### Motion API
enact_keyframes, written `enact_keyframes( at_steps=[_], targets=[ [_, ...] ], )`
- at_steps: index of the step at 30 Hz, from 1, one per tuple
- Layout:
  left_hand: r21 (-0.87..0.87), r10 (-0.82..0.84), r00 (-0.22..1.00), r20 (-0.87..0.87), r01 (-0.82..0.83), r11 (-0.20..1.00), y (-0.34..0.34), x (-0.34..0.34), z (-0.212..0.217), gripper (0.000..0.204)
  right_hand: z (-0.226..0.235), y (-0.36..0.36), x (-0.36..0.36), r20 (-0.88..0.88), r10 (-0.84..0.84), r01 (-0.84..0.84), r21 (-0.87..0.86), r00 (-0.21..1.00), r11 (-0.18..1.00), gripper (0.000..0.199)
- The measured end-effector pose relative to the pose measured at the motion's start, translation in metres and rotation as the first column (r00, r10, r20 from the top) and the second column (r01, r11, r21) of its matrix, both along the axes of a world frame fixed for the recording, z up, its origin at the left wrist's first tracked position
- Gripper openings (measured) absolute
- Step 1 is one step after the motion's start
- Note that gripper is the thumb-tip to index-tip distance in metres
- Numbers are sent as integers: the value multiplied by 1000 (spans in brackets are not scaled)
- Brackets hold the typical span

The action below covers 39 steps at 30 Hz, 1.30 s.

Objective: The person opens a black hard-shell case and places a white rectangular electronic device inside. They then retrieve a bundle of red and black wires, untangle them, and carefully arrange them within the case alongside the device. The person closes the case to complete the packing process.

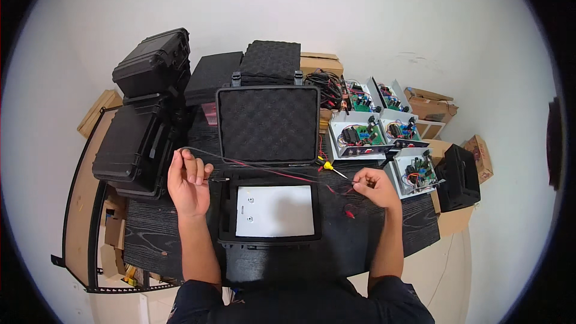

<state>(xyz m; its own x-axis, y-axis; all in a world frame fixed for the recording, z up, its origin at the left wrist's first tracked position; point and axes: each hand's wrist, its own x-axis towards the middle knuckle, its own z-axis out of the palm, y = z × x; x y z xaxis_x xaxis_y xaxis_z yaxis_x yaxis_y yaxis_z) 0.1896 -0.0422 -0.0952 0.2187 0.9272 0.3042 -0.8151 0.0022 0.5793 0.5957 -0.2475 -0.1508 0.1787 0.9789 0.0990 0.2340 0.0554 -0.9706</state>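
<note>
Torso in dark clothing (282, 309) nearest, at bottom edge. Next, black wood-grain table (384, 240) spanning the work area. Stacked black hard cases (129, 144) at left. Middle of table: foam-lined hard case (270, 244), lid raised, hinge side away from the person; white panel (276, 225) sits in its base. Right side: metal chassis with exposed circuit boards (360, 137), grouped. Coiled cables (326, 87) behind, just right of the lid.

Left hand (191, 183): fingers curled, thumb and fingertips seem to pinch one end of the red-and-black leads (292, 176). Right hand (375, 189): thumb and forefinger pinching the other side. Leads run between both hands, above the case, slightly slack. Yellow-handled screwdriver (327, 165) lies near the right hand; red clip (349, 213) just below it.

Step, my judgement: spreading and sorting the leads. Next move calls for steady pinches, strands kept untangled.
</note>
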Motion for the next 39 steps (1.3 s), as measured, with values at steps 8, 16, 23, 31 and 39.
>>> enact_keyframes(
  at_steps=[8,16,23,31,39],
  targets=[
    [1,-39,999,-12,39,999,0,8,-3,32,-6,-8,6,145,-54,57,-18,988,998,33],
    [35,-31,999,-12,31,999,-2,6,-2,30,-28,13,-21,379,-297,199,275,877,941,18],
    [50,-49,998,-28,51,997,-2,7,-2,31,-42,21,-38,-45,-289,293,109,956,950,21],
    [96,-41,998,-48,45,994,-2,9,-3,31,-53,27,-38,-309,-27,32,9,951,999,30],
    [122,-4,1000,-27,7,993,-3,2,0,31,-31,22,-56,-800,-54,165,56,598,985,38]
  ],
)
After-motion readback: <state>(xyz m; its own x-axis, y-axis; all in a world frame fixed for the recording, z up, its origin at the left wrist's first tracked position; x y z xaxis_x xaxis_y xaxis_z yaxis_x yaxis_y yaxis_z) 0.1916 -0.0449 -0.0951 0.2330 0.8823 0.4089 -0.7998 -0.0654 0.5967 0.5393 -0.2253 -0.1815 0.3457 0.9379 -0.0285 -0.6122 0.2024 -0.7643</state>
